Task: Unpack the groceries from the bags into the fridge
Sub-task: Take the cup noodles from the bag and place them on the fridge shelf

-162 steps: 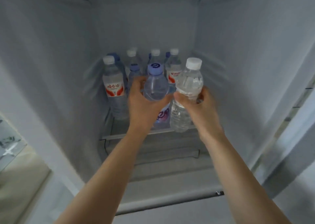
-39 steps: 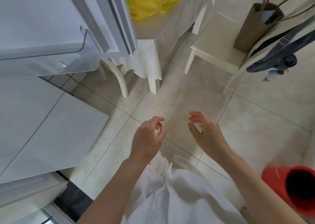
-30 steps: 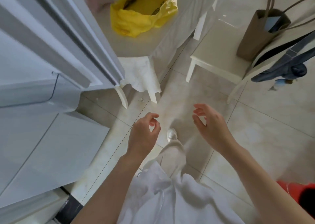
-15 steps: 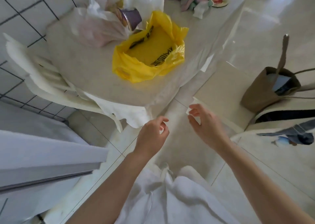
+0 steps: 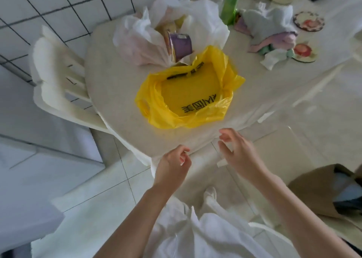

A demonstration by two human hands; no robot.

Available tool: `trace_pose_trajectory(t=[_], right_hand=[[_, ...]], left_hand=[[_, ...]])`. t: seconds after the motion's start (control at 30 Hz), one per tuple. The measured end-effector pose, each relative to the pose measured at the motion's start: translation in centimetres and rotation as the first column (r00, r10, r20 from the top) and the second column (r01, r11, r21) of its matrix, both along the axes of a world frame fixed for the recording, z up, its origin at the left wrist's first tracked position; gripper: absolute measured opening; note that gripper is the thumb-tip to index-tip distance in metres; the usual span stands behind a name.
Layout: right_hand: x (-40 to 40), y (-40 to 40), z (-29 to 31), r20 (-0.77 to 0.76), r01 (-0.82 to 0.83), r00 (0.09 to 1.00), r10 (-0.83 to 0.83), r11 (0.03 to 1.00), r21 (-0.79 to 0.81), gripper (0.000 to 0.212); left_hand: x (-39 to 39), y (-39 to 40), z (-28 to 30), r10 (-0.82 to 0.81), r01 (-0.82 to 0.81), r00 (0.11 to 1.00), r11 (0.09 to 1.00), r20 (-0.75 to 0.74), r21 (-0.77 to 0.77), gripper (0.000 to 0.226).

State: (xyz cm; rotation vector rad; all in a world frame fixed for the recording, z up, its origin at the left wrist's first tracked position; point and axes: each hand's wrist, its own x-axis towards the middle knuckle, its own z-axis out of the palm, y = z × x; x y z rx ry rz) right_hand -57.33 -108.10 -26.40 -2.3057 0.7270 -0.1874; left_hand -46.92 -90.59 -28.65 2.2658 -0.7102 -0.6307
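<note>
Left hand (image 5: 172, 167) and right hand (image 5: 240, 155) hang empty, fingers loosely curled, just short of the table (image 5: 117, 85). A yellow bag (image 5: 188, 93) lies open on it; a white bag (image 5: 148, 34) sits behind

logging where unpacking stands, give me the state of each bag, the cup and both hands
yellow bag: open, lying on the table, looks empty
white bag: open, still has items in it
purple cup: tipped on its side at the white bag's mouth
left hand: loosely curled, empty
right hand: open, empty
</note>
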Motion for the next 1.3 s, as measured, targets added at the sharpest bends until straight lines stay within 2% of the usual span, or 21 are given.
trace_pose_trajectory(t=[0.1,0.23,0.4,0.73,0.93,1.17,1.27,1.3], right_hand=[[1.7,-4.2,0.2,0.037,-0.092,0.995,0.094,0.995,-0.043,0.027],[5.1,-8.6,1.0,0.061,-0.120,0.991,0.123,0.991,-0.054,0.027],[10.2,-12.4,1.9,0.048,-0.162,0.985,0.164,0.986,-0.041,0.030],[19.7,-16.3,2.6,0.050,-0.190,0.980,0.194,0.979,-0.073,0.032],[25.3,-17.9,2.9,0.049,-0.249,0.966,0.253,0.966,-0.071,0.033],[34.1,-21.2,3.6,0.030,-0.357,0.933,0.358,0.934,-0.030,0.031],[38.8,-22.3,3.4,0.042,-0.413,0.909,0.415,0.910,-0.038,0.030],[40.4,-22.7,3.1,0.048,-0.438,0.896,0.440,0.898,-0.046,0.031]], left_hand=[[0.3,-3.1,0.0,0.110,-0.110,0.994,0.994,-0.001,-0.007,0.017],[2.0,-6.1,0.2,0.190,-0.189,0.981,0.981,0.030,-0.038,0.015],[6.4,-8.7,-0.3,0.255,-0.244,0.957,0.965,0.137,-0.090,0.014],[18.3,-12.1,0.5,0.232,-0.225,0.960,0.973,0.156,-0.060,0.015],[25.0,-15.4,1.6,0.167,-0.165,0.954,0.986,0.248,-0.029,0.018],[32.9,-20.1,2.4,0.077,-0.135,0.906,0.984,0.416,0.113,0.027],[36.3,-21.9,1.4,0.079,-0.231,0.866,0.939,0.494,0.254,0.050],[37.0,-22.5,1.0,0.124,-0.299,0.860,0.908,0.495,0.292,0.048]])
